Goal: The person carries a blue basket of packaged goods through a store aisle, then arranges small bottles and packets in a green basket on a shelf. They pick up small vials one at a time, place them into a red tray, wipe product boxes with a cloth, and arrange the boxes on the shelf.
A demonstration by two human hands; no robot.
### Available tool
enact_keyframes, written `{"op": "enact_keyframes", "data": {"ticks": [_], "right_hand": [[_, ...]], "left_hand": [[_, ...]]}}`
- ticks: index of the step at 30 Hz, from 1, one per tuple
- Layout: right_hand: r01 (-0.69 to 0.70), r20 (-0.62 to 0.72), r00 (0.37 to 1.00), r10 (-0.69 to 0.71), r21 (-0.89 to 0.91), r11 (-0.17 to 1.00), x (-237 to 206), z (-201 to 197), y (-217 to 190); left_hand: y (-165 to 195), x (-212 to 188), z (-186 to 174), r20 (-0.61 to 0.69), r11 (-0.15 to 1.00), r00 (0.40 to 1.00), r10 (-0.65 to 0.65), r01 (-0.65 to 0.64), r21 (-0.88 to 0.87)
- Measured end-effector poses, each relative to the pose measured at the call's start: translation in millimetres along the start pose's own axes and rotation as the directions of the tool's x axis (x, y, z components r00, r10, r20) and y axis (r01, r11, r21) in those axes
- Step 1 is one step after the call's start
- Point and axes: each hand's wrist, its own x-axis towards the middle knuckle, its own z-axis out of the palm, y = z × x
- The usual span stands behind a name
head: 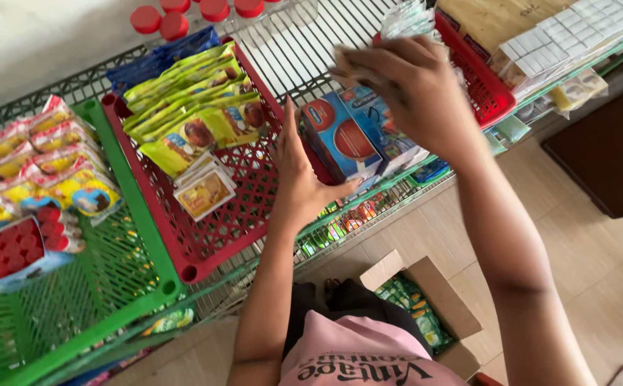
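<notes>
My right hand [408, 86] is raised over the wire shelf [304, 50], blurred, its fingers closed on a shiny clear plastic packet [406, 18]. Flat and open, my left hand [301, 179] stands on edge between a red basket [204, 246] and several upright blue and red boxes [347, 139], touching the boxes' side. The red basket holds rows of yellow-green sachets [190, 107] and a few small yellow packets [203, 191].
A green basket [76, 307] at the left holds colourful sachets and a pack of red-capped items [4, 254]. Red-lidded jars [176, 18] stand at the back. Another red basket [486, 89] and small white boxes [569, 36] sit to the right. An open cardboard box [426, 314] of green packets is on the floor.
</notes>
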Motion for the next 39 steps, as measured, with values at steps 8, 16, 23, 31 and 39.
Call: {"op": "enact_keyframes", "data": {"ticks": [8,16,23,31,39], "right_hand": [[0.193,0.166,0.962,-0.218,0.153,0.969,10,32,14],[0.238,0.146,0.963,-0.225,-0.083,0.968,12,25,18],[0.194,0.212,0.966,-0.149,-0.212,0.958,-54,-14,-23],[0.151,0.013,0.989,-0.150,-0.103,0.983,-5,-12,0],[0.078,0.092,0.994,-0.061,-0.191,0.979,-50,10,-36]], "left_hand": [[23,-3,10,-0.065,0.988,0.997,0.040,-0.029,0.152],[41,-6,56,-0.243,0.976,0.970,0.002,0.051,0.212],[26,-7,62,-0.212,0.983,0.975,-0.060,0.095,0.158],[23,-7,64,-0.206,0.964,0.978,-0.037,0.089,0.251],[28,-5,57,-0.177,0.959,0.982,-0.063,0.109,0.262]]}}
